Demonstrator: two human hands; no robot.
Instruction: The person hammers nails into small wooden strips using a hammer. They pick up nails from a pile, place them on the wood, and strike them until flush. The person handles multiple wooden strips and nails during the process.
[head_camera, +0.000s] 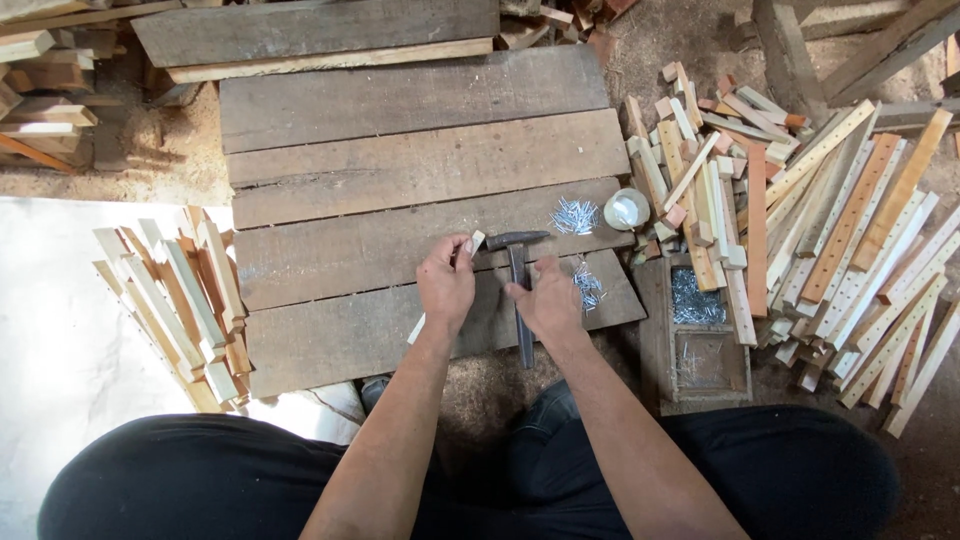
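Left of my fingers, finished sticks (180, 310) lie stacked out of the way. My left hand (446, 285) clamps a pale wood strip (470, 250) flat on the rough planks (420, 200); my right hand (548, 305) closes round the hammer (518, 290). Shiny nails (575, 215) wait just beyond; raw slats (850, 260) pile rightward.

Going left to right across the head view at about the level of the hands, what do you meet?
Stack of assembled wood pieces → left hand holding a small wood strip → hammer → right hand → loose nails → wooden nail box → pile of long wood strips.
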